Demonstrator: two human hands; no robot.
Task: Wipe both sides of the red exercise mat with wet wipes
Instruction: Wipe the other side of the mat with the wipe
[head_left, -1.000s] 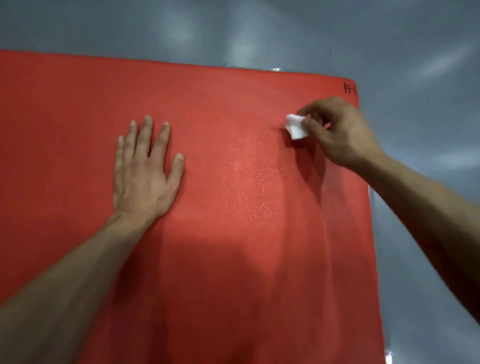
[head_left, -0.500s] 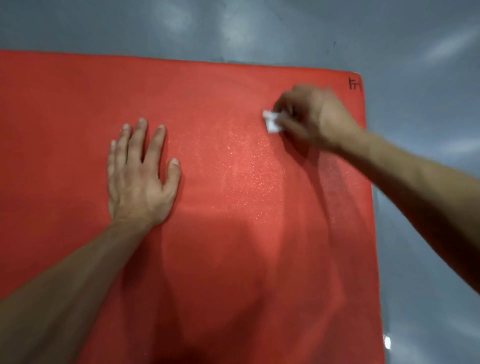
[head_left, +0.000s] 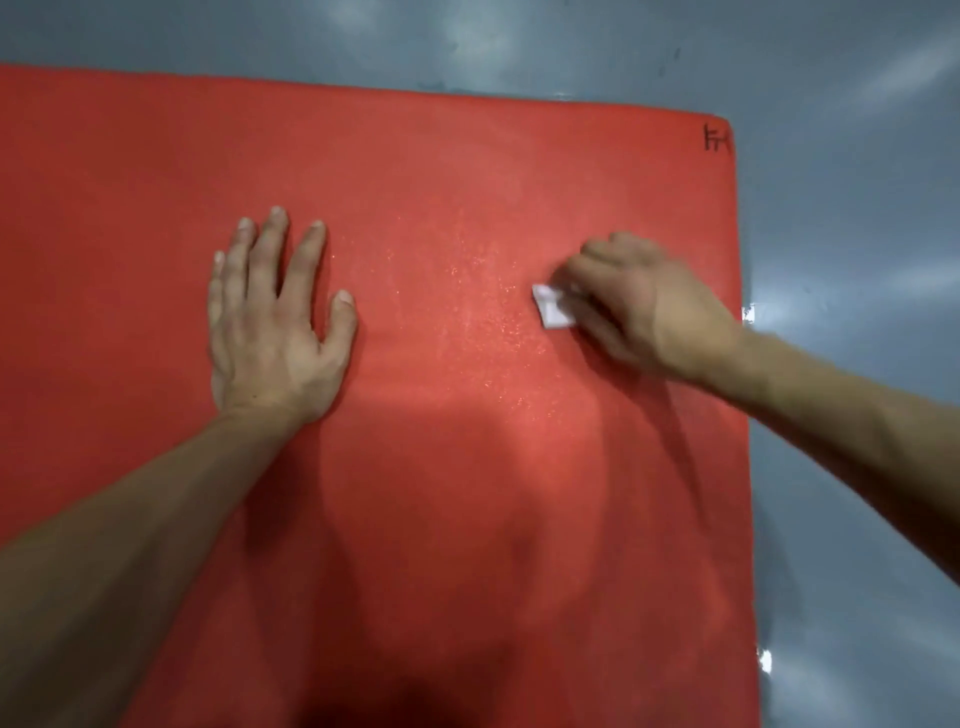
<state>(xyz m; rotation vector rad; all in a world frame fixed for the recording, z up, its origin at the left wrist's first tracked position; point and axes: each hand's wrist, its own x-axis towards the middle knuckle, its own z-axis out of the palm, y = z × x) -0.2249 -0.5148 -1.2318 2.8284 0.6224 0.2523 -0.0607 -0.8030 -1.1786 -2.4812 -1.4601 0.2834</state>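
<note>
The red exercise mat lies flat on the floor and fills most of the view. My left hand rests flat on it with fingers straight, left of centre. My right hand pinches a small folded white wet wipe and holds it down on the mat, right of centre. A damp, speckled sheen shows on the mat between my two hands. A small black mark sits at the mat's far right corner.
Glossy grey floor surrounds the mat beyond its far edge and along its right edge. My own shadow darkens the near part of the mat.
My right hand has drawn the wipe from near the far right corner leftward, then toward me across the mat. My left hand stays pressed in place.
</note>
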